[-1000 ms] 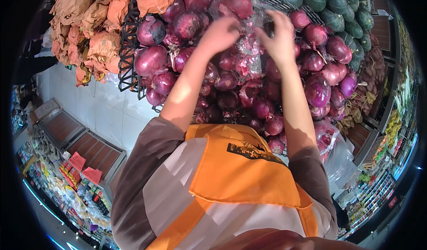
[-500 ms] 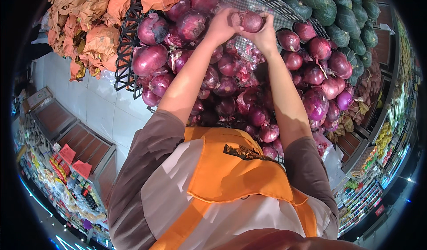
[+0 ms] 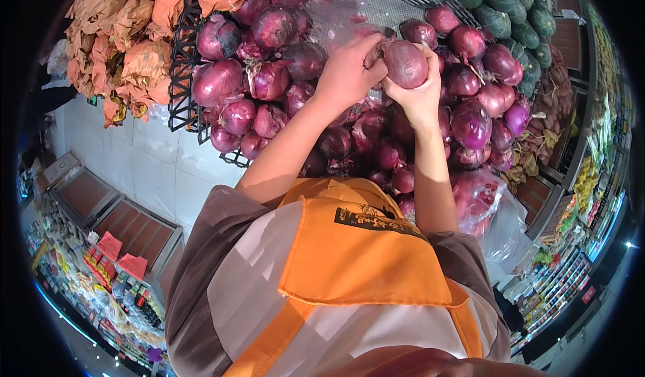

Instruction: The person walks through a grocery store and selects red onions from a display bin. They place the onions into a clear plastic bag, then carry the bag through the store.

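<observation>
The onion [image 3: 406,65] is in the upper middle of the frame, lifted over the heap between the person's two hands. The right hand [image 3: 422,95] has its fingers wrapped around the lower and right sides of it, closed firmly enough to hold it up. The left hand [image 3: 353,71] is just beside, its fingers curled in at the onion's left end, where a bit of dry brown skin shows; whether they grip it or only touch it cannot be told, since the hand's own back covers the spot.

Around them lie many other onions [image 3: 272,81], piled thickly to the left and right and below. Behind the hands, a patch of pale netting [image 3: 349,4] lies bare but for loose scraps of skin. A black crate [image 3: 185,68] borders the pile, its open lattice wall standing on the left and its far rim slanting across the top. The left forearm [image 3: 289,138] and right forearm [image 3: 433,169] cross the nearer onions and hide some of them, while the orange apron [image 3: 363,256] blocks the near edge of the pile.

Paper bundles [image 3: 127,14] crowd the upper left, close against the crate, and dark green squash [image 3: 497,11] fill the upper right, beyond the far rim. A clear bag [image 3: 500,219] with something reddish inside sits right of the right forearm. Pale floor [image 3: 144,152] shows at the left, with stocked shelves [image 3: 101,290] curving around the lower left
</observation>
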The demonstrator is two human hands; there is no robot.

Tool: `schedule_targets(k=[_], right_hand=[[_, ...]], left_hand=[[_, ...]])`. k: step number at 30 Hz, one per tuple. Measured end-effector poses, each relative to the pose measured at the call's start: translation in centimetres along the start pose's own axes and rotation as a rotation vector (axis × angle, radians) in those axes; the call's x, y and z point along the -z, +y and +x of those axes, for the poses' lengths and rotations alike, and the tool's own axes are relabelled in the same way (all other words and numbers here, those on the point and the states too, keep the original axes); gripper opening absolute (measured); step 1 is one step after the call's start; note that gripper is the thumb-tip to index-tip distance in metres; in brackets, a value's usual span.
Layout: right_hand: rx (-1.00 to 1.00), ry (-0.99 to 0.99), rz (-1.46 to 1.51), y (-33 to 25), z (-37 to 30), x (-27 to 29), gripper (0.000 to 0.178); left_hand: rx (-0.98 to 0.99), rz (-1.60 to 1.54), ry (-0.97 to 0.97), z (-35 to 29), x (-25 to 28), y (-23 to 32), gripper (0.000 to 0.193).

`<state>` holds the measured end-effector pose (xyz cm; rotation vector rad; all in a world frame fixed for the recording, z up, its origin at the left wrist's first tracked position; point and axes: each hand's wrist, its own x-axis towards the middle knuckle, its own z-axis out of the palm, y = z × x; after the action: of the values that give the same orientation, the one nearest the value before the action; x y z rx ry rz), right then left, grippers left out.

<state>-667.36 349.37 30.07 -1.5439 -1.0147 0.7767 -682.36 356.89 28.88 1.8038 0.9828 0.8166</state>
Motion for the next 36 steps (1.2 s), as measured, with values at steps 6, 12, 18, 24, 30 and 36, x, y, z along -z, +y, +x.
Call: schedule_targets(k=[6,12,18,24,30,36], right_hand=[[-0.035,0.027,0.08,-2.2,-3.4,0.4,0.077],[-0.423,0.033,0.746,-4.8,-6.3,1.0,0.071],[-0.273,0.106,0.505,-5.1,-8.0,0.2,0.07],[-0.163,0.143,0.394,-5.0,-8.6,0.5,0.069],[-0.146,0.208,0.379,-5.5,-9.0,0.9,0.064],[-0.354,0.03,0.591,-6.2,-9.4,1.6,0.059]], left_hand=[[0.076,-0.128,-0.088,-1.9,0.2,1.6,0.036],[0.401,-0.744,-0.168,-2.5,1.6,0.3,0.036],[0.181,-0.637,-0.166,-3.9,2.5,1.3,0.05],[0.027,-0.174,-0.189,-5.8,1.6,4.7,0.06],[-0.133,-0.125,0.005,-6.3,0.9,6.5,0.051],[-0.097,-0.196,-0.175,-5.4,1.4,4.2,0.041]])
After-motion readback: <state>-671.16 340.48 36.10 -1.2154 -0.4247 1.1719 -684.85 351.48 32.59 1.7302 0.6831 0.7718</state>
